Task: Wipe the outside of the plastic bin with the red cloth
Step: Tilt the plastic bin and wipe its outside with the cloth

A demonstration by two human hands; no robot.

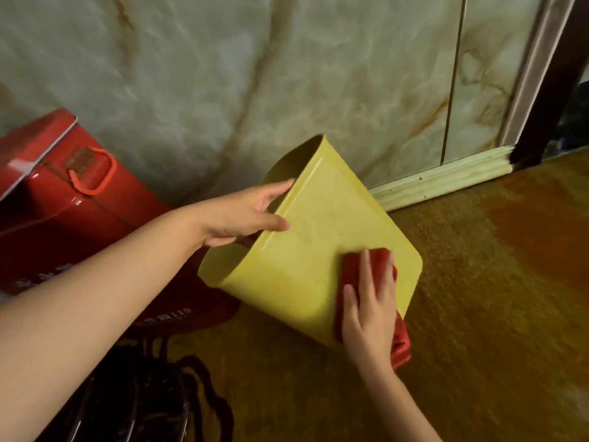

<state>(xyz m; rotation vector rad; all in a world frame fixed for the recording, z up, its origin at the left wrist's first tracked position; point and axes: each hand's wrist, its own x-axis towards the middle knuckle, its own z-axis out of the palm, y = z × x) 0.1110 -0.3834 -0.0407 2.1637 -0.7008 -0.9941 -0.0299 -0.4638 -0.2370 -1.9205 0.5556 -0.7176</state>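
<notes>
A yellow plastic bin [315,224] is tilted off the floor, its open mouth turned up and to the left. My left hand [245,215] grips its rim, thumb on the outer wall and fingers inside. My right hand [369,314] presses a red cloth [357,266] flat against the bin's outer side near the base. Part of the cloth hangs down below my palm at the bin's lower edge.
A red box [63,199] with an orange handle stands at the left against the marbled wall. A dark red bag [197,311] and black cords [178,393] lie at the lower left. Brown floor [478,298] spreads to the right, with a pale baseboard [446,180] and a dark door frame [548,90].
</notes>
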